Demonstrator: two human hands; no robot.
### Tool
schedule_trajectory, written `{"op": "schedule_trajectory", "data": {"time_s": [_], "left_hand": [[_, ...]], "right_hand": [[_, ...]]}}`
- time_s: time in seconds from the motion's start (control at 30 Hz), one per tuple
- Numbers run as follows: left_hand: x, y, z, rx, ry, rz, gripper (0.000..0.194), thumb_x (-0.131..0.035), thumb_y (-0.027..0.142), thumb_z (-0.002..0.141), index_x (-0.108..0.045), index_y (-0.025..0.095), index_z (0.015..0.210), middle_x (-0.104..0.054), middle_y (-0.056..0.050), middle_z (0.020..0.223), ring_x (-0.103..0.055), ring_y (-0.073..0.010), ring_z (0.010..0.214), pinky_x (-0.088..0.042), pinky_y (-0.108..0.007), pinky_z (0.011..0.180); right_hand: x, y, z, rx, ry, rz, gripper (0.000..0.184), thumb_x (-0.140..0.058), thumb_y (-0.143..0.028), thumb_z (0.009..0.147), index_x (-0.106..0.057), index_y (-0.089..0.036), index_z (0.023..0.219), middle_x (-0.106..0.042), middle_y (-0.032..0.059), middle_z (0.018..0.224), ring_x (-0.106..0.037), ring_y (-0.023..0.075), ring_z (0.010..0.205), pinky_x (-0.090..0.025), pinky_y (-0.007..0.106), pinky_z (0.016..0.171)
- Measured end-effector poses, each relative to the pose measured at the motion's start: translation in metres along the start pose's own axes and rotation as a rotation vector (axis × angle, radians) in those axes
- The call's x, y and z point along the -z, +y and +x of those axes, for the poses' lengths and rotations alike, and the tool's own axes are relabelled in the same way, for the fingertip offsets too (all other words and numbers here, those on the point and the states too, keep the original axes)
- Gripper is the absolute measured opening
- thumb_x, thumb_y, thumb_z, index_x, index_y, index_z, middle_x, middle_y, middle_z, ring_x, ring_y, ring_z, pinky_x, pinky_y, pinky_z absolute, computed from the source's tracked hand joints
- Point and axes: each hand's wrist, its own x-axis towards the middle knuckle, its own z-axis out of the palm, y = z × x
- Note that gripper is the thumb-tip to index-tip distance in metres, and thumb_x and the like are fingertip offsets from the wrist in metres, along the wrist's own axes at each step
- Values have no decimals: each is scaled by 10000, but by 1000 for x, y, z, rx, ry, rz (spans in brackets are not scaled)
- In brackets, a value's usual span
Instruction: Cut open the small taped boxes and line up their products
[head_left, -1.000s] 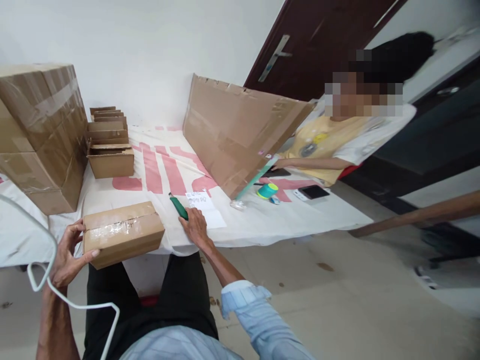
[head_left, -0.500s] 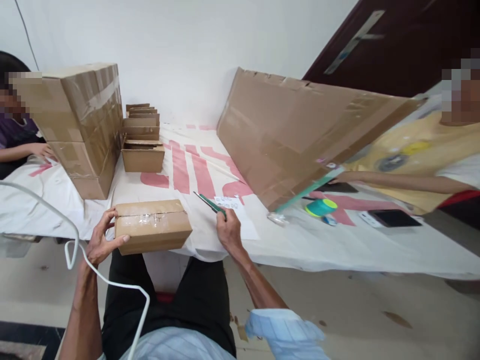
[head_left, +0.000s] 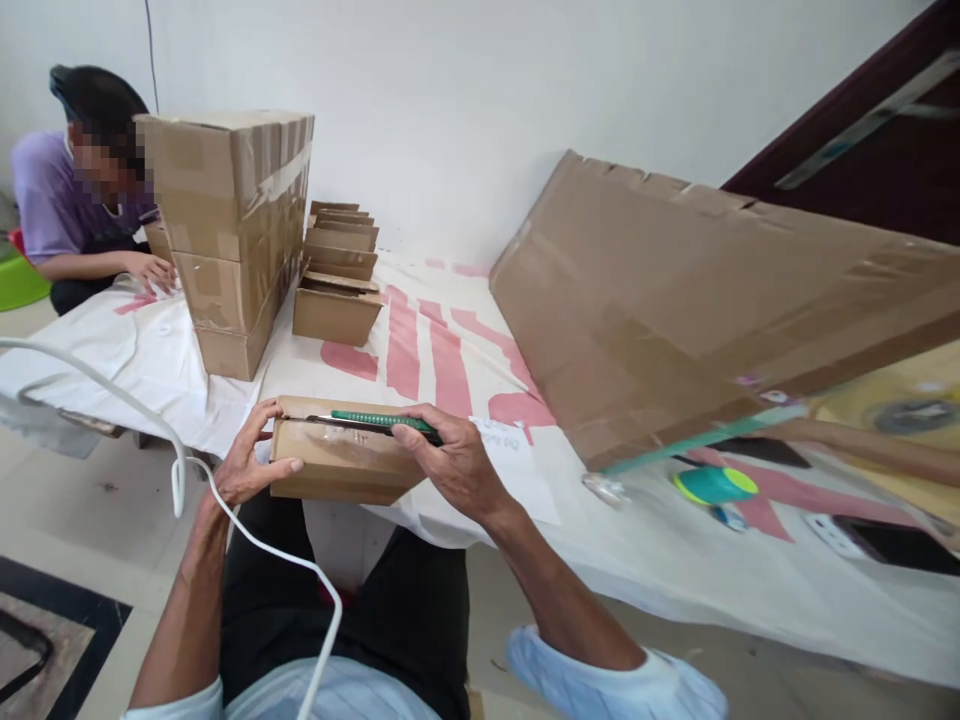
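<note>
A small taped cardboard box (head_left: 341, 470) rests at the near edge of the white-covered table (head_left: 637, 560). My left hand (head_left: 251, 465) grips its left end, fingers curled round the side. My right hand (head_left: 454, 465) is closed on a green-handled utility knife (head_left: 379, 420), which lies flat along the box's taped top seam, its blade pointing left. A white slip of paper (head_left: 517, 465) with writing lies just right of my right hand.
A tall stack of taped cartons (head_left: 232, 230) and several small open boxes (head_left: 337, 290) stand at the back left. A large flat cardboard sheet (head_left: 697, 310) leans at the right. A teal tape roll (head_left: 712, 485), a phone (head_left: 892, 545), a seated person (head_left: 67, 210) and a white cable (head_left: 180, 480) are nearby.
My right hand lifted the green knife off the table and brought it left onto the box's top seam. The view swung left, showing the person at the far left.
</note>
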Motion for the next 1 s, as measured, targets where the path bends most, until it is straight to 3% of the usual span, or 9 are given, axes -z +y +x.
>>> {"op": "schedule_trajectory", "data": {"time_s": [0.23,0.67,1.0], "left_hand": [[-4,1,-3,-1,-8,13,720,-874,505,754,-592,289,1381,-468,-134,1630,-495,-385,1503,-492,-524,1153],[-9,1,-5,-48,-14,1,699,-872,510,781,-592,291,1383,-493,-131,1592,-513,-377,1471,-518,-535,1135],[-4,0,-2,-34,-10,28,720,-869,525,780,-588,292,1401,-462,-133,1633,-496,-396,1498,-506,-541,1148]], "right_hand": [[-10,-11,16,74,-92,-65,206,-643,-390,997,-752,-219,960,-790,39,915,-721,207,842,-560,314,791],[-4,-19,27,139,-192,-237,292,-607,-482,1030,-763,-243,970,-768,53,892,-687,216,800,-545,325,753],[0,-28,53,295,-380,-417,299,-573,-429,1078,-771,-229,976,-754,48,885,-661,189,794,-450,293,716]]}}
